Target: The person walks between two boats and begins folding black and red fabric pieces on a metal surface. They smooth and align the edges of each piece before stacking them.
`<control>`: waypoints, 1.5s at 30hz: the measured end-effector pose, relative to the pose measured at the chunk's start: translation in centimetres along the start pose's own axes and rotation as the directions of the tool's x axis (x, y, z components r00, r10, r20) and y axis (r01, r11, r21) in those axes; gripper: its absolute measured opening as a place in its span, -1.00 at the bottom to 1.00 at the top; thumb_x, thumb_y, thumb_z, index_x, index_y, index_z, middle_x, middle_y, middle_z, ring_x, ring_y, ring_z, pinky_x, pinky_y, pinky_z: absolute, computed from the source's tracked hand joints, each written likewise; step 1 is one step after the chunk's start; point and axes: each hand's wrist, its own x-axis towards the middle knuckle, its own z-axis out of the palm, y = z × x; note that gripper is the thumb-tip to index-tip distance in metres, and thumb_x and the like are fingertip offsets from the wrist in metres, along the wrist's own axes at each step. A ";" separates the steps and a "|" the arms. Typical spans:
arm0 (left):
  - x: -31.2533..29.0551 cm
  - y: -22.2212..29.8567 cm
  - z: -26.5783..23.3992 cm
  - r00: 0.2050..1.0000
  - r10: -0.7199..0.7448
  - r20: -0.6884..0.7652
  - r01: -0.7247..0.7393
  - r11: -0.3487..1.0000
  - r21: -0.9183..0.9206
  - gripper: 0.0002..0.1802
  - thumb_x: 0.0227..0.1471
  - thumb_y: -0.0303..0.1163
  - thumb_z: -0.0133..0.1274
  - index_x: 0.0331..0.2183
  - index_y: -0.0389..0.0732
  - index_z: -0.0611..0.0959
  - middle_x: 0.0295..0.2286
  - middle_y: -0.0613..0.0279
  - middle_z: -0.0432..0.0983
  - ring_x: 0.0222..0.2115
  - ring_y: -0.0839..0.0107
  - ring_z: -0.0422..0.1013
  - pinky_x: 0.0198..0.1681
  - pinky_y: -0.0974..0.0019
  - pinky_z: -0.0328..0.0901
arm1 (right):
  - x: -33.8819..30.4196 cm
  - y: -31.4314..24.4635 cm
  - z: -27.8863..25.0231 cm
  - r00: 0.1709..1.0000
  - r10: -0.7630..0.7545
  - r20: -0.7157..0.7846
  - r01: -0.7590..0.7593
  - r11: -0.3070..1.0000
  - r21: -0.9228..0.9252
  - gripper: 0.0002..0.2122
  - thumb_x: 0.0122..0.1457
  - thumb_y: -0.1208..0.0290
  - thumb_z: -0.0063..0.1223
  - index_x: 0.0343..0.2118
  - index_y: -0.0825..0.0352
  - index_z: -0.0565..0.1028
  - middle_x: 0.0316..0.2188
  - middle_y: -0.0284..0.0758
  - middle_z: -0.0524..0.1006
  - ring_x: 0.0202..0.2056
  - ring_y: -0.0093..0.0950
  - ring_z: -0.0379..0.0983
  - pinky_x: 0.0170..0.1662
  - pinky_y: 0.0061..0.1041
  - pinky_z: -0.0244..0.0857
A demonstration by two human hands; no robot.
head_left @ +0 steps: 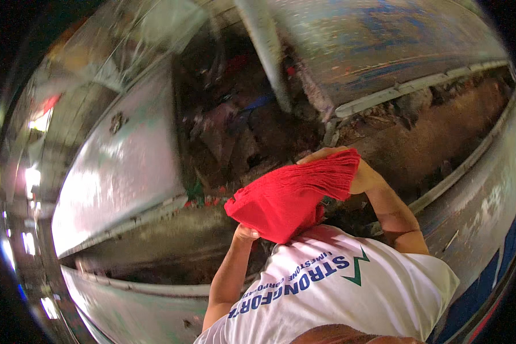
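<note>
A thick stack of red fabric pieces [281, 198] is held between my two hands, in front of my white shirt. My left hand [247, 231] grips the lower left corner from beneath; most of its fingers are hidden under the cloth. Around the far right end, where many layered edges fan out, my right hand [362, 178] is wrapped, with some fingers showing along the upper side. The stack slants up toward the right. Its underside cannot be seen.
A pale, shiny metal surface [126, 166] lies to the left, and a worn, scratched one [407, 40] at the far right. Between them runs a dark gap [246, 126] with scraps. A brown trough [441, 135] stretches right; a pale bar [264, 51] stands ahead.
</note>
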 end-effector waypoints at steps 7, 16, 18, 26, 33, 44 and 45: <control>7.8 2.7 -2.3 0.997 0.018 -0.072 0.020 0.866 0.500 0.08 -0.14 -0.21 0.60 0.32 -0.28 0.41 0.20 0.03 0.53 0.15 0.03 0.51 0.34 -0.09 0.33 | -4.3 0.4 -3.6 0.959 -0.094 -0.267 -0.035 0.897 -0.441 -0.64 0.28 0.36 0.30 0.12 0.29 0.66 0.18 -0.18 0.62 0.17 -0.25 0.58 0.27 -0.24 0.44; 15.3 4.2 -3.5 0.986 0.097 -0.136 0.056 0.575 0.816 -0.13 -0.28 -0.11 0.70 0.03 -0.31 0.69 -0.04 0.20 0.71 0.00 0.31 0.60 0.16 0.11 0.46 | -7.0 1.3 -5.0 0.849 -0.124 -0.514 -0.281 0.718 -0.636 -0.68 0.19 0.40 0.44 0.00 0.33 0.70 0.10 -0.14 0.65 0.10 -0.20 0.60 0.19 -0.21 0.48; 17.5 4.7 -4.4 0.995 0.019 -0.097 0.065 0.612 0.789 -0.17 -0.24 -0.13 0.69 0.02 -0.32 0.70 -0.06 0.20 0.72 -0.03 0.32 0.61 0.13 0.12 0.47 | -7.3 1.0 -4.9 0.762 -0.076 -0.644 -0.300 0.839 -0.454 -0.66 0.18 0.42 0.45 0.01 0.34 0.69 0.10 -0.13 0.65 0.10 -0.22 0.60 0.19 -0.24 0.48; 30.8 2.9 -4.5 0.967 -0.236 0.098 0.129 0.782 0.610 -0.26 -0.08 -0.20 0.62 0.06 -0.30 0.64 -0.01 0.22 0.67 -0.03 0.32 0.60 0.10 0.12 0.48 | -7.3 -1.2 -6.4 0.428 -0.157 -0.890 -0.364 0.871 -0.329 -0.51 0.13 0.54 0.48 0.15 0.40 0.60 0.13 -0.16 0.63 0.14 -0.33 0.58 0.27 -0.30 0.44; 37.9 0.5 -2.8 0.913 -0.354 0.201 0.219 0.843 0.492 -0.39 -0.01 -0.19 0.53 -0.01 -0.33 0.72 -0.10 0.12 0.71 -0.01 0.22 0.60 0.19 0.09 0.41 | -8.5 -0.7 -8.4 0.216 -0.209 -0.954 -0.501 0.815 -0.292 -0.43 0.13 0.55 0.47 0.22 0.43 0.50 0.15 -0.18 0.61 0.13 -0.36 0.59 0.26 -0.30 0.46; 49.8 -10.5 5.3 0.833 -0.518 0.194 0.249 0.665 0.704 -0.52 0.00 -0.31 0.44 -0.05 -0.31 0.74 -0.13 0.04 0.72 -0.04 0.20 0.63 0.15 0.11 0.42 | -17.9 1.1 -25.2 0.126 -0.213 -0.969 -0.542 0.803 -0.247 -0.40 0.16 0.38 0.50 0.24 0.40 0.49 0.16 -0.21 0.60 0.13 -0.37 0.58 0.23 -0.30 0.46; 51.4 -12.1 7.1 0.834 -0.519 0.185 0.230 0.633 0.739 -0.53 0.00 -0.32 0.43 -0.05 -0.31 0.75 -0.13 0.03 0.72 -0.05 0.19 0.63 0.14 0.11 0.42 | -19.5 0.6 -27.5 0.092 -0.208 -0.974 -0.560 0.798 -0.223 -0.38 0.14 0.35 0.53 0.24 0.40 0.49 0.17 -0.21 0.59 0.13 -0.38 0.56 0.23 -0.29 0.45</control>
